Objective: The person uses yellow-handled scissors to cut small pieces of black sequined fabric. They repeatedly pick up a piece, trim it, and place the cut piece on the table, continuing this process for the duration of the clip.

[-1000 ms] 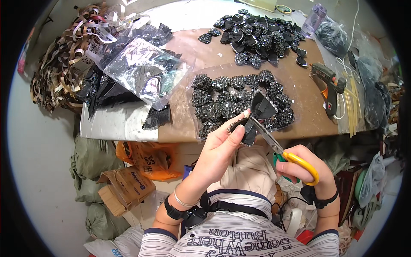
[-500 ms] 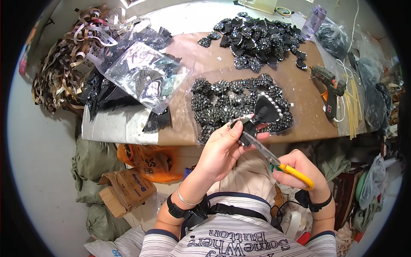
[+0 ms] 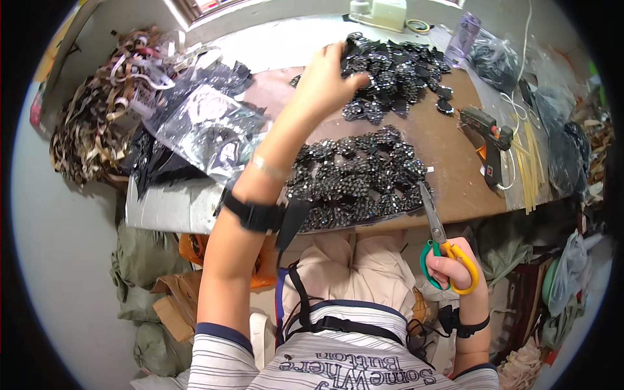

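Note:
My left hand (image 3: 327,79) reaches far over the table to the edge of a loose pile of black sequined bows (image 3: 403,78). Its thumb stands apart from the fingers, and the fingertips partly disappear against the dark bows; nothing held shows. In my right hand (image 3: 457,260), at the table's near edge, are scissors (image 3: 436,224) with one green and one yellow handle. Their blades point up and away, tips beside a plastic-backed set of black beaded bows laid in rows (image 3: 354,182).
A glue gun (image 3: 484,127) lies at the right beside glue sticks (image 3: 534,162). Clear plastic bags (image 3: 218,127) with black pieces and a heap of ribbons (image 3: 91,123) are at the left. A purple bottle (image 3: 463,40) stands far right.
My left hand has gone from in front of me to the far pile, and the bow it held no longer shows. My right hand has drawn the scissors away from that bow.

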The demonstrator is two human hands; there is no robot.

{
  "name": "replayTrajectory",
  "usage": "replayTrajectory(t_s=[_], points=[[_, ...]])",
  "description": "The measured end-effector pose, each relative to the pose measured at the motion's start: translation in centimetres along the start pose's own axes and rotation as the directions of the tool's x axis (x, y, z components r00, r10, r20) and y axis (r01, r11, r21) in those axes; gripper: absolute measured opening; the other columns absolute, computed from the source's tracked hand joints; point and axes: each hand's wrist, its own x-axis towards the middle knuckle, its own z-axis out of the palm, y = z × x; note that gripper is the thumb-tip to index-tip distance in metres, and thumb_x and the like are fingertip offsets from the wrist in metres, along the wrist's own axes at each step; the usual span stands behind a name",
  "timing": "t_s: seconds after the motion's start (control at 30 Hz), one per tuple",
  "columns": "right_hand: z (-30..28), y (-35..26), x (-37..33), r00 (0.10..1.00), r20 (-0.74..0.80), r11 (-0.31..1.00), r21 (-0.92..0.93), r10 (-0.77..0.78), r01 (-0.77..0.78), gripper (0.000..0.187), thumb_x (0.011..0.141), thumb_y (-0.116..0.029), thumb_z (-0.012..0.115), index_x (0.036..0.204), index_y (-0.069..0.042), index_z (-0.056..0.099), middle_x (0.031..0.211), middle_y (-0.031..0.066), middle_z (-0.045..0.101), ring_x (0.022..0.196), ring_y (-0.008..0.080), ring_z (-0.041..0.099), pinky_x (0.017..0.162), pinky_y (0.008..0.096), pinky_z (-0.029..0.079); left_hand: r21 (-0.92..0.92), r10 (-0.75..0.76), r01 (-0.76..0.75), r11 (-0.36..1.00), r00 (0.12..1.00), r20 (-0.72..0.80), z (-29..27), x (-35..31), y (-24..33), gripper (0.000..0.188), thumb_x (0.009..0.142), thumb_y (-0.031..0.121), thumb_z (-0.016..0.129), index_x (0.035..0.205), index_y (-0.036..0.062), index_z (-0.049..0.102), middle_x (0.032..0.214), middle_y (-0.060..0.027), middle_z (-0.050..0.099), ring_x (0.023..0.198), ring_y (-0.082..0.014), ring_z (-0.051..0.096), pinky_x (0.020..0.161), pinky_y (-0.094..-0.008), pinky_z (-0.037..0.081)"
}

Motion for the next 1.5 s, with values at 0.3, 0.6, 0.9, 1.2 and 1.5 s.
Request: replayTrajectory(t_s=[0.3,0.6,0.9,1.2,1.5], points=[[-0.3,2.8,0.8,0.995,-0.097,0.992,0.122,-0.021,0.033,0.022,0.085,-0.016,0.056,0.071,0.001,0.057,0.052,0.0007,0.048,0.042,0.0080,0.043,0.041,0.0225,0.034,0.286,-0.075,-0.069,0.956,0.884,0.462,-0.1,-14.2,6.5,0.056,0.074,0.035,0.077,0.108,0.0001,0.051,0.085,-0.0201,0.064,0.086,-0.0354,0.063,0.076,-0.0423,0.051],[1.0,1.6,2.3,0.959,-0.178,0.955,0.160,-0.219,0.248,0.021,0.087,-0.015,0.056,0.095,0.003,0.062,0.066,0.0043,0.055,0.058,0.0107,0.052,0.055,0.0252,0.043,-0.718,-0.393,0.693,0.066,0.679,0.620,-6.2,-14.6,6.2,0.030,0.103,0.017,0.035,0.119,-0.0029,0.051,0.101,-0.0150,0.065,0.086,-0.0236,0.066,0.079,-0.0344,0.055],[4.4,-1.6,4.9,0.926,-0.244,0.888,0.294,-0.287,0.353,0.026,0.087,-0.009,0.063,0.109,0.004,0.057,0.087,0.0114,0.065,0.070,0.0165,0.064,0.064,0.0293,0.053,-0.739,-0.279,0.639,0.214,0.765,0.580,-6.6,-17.8,10.8,0.023,0.102,0.015,0.045,0.119,0.0015,0.053,0.105,-0.0118,0.064,0.082,-0.0162,0.066,0.073,-0.0269,0.054],[5.7,0.2,5.0,0.918,-0.328,0.792,0.489,-0.221,0.365,0.021,0.085,-0.004,0.064,0.103,0.002,0.055,0.089,0.0144,0.064,0.071,0.0215,0.067,0.061,0.0331,0.057,-0.410,-0.095,0.184,0.893,0.969,0.229,-8.0,-18.7,10.9,0.021,0.076,0.003,0.076,0.093,0.0003,0.063,0.114,-0.0141,0.056,0.076,-0.0201,0.065,0.064,-0.0296,0.054],[5.7,-0.7,4.8,0.896,-0.375,0.843,0.380,-0.236,0.381,0.022,0.084,-0.002,0.064,0.102,0.000,0.050,0.086,0.0138,0.062,0.071,0.0237,0.067,0.060,0.0330,0.057,-0.495,-0.156,0.261,0.829,0.957,0.243,-8.0,-17.9,10.8,0.021,0.077,-0.003,0.071,0.096,0.0012,0.062,0.110,-0.0147,0.057,0.079,-0.0225,0.066,0.067,-0.0309,0.055]])
